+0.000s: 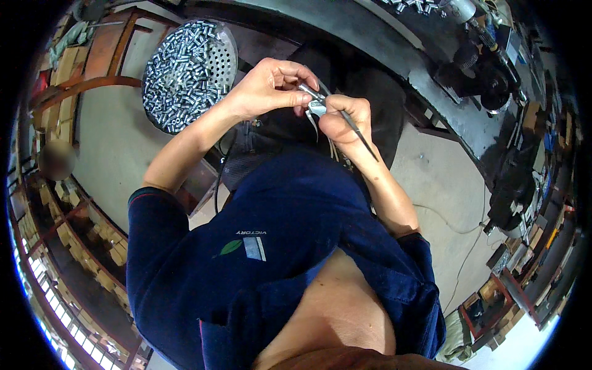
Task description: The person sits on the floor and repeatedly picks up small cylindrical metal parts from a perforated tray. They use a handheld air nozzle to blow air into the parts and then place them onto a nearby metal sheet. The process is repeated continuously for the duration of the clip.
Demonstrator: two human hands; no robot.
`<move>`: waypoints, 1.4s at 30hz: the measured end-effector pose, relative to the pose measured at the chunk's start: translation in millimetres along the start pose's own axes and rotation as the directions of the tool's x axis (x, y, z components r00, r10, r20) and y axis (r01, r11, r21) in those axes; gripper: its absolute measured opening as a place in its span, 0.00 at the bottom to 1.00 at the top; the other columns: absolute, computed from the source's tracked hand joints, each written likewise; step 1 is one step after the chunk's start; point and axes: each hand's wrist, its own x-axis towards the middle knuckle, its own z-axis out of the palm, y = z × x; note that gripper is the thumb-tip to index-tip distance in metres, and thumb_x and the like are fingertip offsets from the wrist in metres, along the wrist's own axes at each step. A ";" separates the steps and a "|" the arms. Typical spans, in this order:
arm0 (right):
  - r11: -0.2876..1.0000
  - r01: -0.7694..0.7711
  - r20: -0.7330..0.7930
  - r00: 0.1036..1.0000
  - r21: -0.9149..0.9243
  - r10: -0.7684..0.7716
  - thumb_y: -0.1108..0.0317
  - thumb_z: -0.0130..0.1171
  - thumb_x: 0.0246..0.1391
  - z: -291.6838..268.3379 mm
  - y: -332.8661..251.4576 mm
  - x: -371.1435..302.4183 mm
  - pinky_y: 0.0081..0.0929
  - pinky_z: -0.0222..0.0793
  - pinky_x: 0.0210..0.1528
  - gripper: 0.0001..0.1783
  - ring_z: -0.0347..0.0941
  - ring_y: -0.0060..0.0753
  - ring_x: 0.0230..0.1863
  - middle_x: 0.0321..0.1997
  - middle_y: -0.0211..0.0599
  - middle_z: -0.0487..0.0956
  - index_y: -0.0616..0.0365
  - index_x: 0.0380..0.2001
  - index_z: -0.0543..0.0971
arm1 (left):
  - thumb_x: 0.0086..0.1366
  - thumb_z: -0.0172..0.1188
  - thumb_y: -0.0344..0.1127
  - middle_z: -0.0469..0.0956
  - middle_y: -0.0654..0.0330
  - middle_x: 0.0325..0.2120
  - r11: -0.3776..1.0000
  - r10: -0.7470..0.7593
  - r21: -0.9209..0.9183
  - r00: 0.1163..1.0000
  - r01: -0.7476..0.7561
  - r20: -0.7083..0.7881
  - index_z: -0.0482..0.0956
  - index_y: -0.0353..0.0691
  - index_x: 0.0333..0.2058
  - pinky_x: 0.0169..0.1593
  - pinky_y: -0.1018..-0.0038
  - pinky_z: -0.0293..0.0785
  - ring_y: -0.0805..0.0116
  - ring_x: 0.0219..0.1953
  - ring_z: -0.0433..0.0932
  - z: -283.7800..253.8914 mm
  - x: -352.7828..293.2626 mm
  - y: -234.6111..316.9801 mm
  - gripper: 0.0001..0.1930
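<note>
My left hand (271, 90) pinches a small shiny metal cylinder (311, 93) between thumb and fingers, in front of my lap. Close against it, my right hand (349, 120) is closed round a slim dark tool (362, 137) with a tapered end that sticks out past the thumb toward my wrist. A silver-grey piece (317, 108) shows between the two hands; whether it belongs to the tool I cannot tell. The fingertips hide where tool and cylinder meet. Left of my left forearm is a round perforated pan (223, 60) heaped with small metal cylinders (179, 77).
A dark metal bench (444, 105) runs across the far side to the right, carrying a black machine (487, 74) and more small metal parts (410, 5). Shelves with cardboard boxes (92, 231) line the left. A thin cable (462, 231) lies on the floor at right.
</note>
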 end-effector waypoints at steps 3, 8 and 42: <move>0.999 0.009 -0.059 0.998 -0.031 -0.011 0.74 0.51 0.33 -4.8 3.3 -0.3 0.20 0.43 0.17 0.13 0.49 0.12 0.17 0.12 0.24 0.52 0.59 0.09 0.58 | 0.54 0.59 0.25 0.75 0.62 0.27 0.993 -0.013 0.113 0.993 0.026 -0.117 0.74 0.32 0.36 0.31 0.83 0.71 0.76 0.25 0.74 -6.4 0.6 3.7 0.10; 0.993 0.073 -0.039 0.996 -0.090 -0.077 0.81 0.49 0.31 -14.2 -33.7 -10.7 0.18 0.44 0.16 0.16 0.50 0.14 0.15 0.10 0.27 0.54 0.57 0.08 0.53 | 0.46 0.60 0.25 0.68 0.63 0.19 0.593 0.363 0.804 0.903 -0.034 -0.230 0.76 0.35 0.30 0.24 0.80 0.63 0.76 0.19 0.66 -23.0 2.4 -4.1 0.09; 0.993 0.025 -0.027 0.999 0.115 -0.022 0.79 0.48 0.35 -27.6 -23.0 -13.8 0.18 0.52 0.14 0.16 0.61 0.22 0.12 0.09 0.33 0.62 0.57 0.07 0.53 | 0.47 0.62 0.28 0.67 0.63 0.14 0.432 0.568 0.901 0.763 0.044 -0.310 0.77 0.34 0.30 0.22 0.79 0.61 0.77 0.16 0.63 -69.5 18.2 4.1 0.09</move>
